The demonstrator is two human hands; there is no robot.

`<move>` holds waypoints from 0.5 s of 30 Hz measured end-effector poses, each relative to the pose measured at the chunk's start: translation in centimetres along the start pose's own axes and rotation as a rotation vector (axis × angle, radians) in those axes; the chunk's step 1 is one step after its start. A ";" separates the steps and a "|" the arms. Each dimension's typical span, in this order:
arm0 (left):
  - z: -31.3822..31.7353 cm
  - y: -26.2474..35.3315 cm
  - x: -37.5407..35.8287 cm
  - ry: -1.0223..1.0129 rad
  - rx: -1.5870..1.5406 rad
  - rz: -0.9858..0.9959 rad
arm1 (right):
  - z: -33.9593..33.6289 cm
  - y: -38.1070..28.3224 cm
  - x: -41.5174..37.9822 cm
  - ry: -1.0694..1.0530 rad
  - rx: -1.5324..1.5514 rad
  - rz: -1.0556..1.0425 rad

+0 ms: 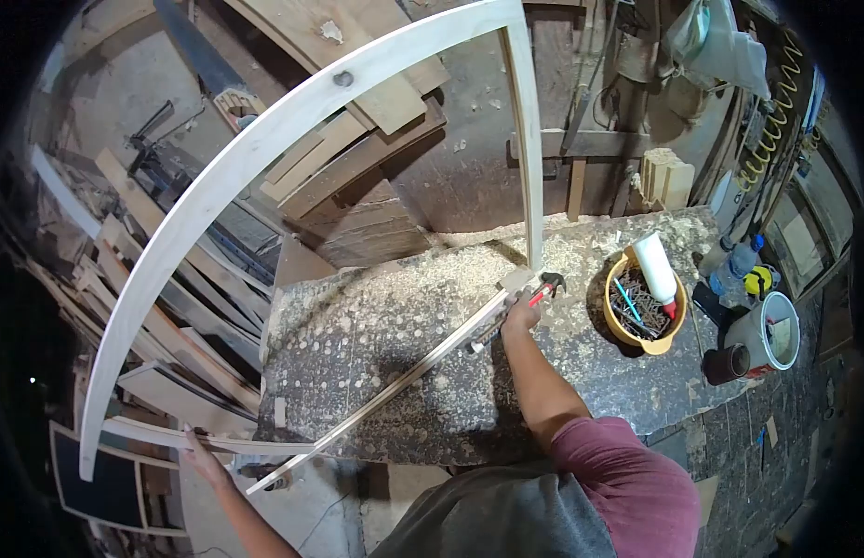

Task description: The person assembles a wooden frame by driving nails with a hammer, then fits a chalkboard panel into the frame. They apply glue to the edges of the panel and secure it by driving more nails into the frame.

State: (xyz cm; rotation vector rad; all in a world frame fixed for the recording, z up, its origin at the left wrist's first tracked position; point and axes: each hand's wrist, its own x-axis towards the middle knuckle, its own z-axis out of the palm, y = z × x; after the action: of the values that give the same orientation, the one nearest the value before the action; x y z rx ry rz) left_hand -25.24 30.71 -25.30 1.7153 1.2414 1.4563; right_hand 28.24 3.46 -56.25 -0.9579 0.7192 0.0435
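A large pale wooden frame [213, 191] with a curved outer rail and straight sides stands tilted over the workbench [385, 409]. At the lower left, my left hand [201, 454] has its fingers closed round the frame's short rail. My right hand [520, 314] is closed at the far end of the long straight rail, near the frame's corner. A claw hammer [551, 284] with a red and black handle passes beneath or within this hand; I cannot tell whether the fingers also hold it.
Sawdust and chips cover the bench. A yellow bowl [657, 346] of screws or nails stands at right, with a white glue bottle [652, 265] lying in it. Beyond are a white bucket [781, 312], a dark cup [727, 365] and plastic bottles [734, 263]. Boards [162, 325] lean at left.
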 end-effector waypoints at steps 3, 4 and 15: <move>0.0 -1.4 0.8 0.081 -0.062 -0.023 | -3.2 -1.3 -0.5 0.009 -0.235 -0.204; 0.0 -1.5 0.7 0.069 -0.058 -0.035 | -4.7 -1.7 -0.3 -0.058 -0.410 -0.372; 2.1 -2.6 0.2 0.244 -0.004 0.025 | -5.3 -10.4 1.7 -0.671 -1.282 -0.611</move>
State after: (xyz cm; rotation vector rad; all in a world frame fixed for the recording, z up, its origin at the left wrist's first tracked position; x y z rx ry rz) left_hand -24.00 32.27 -27.97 1.5912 1.3437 1.7217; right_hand 30.18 -7.15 -51.58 -2.1993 -0.3630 0.2963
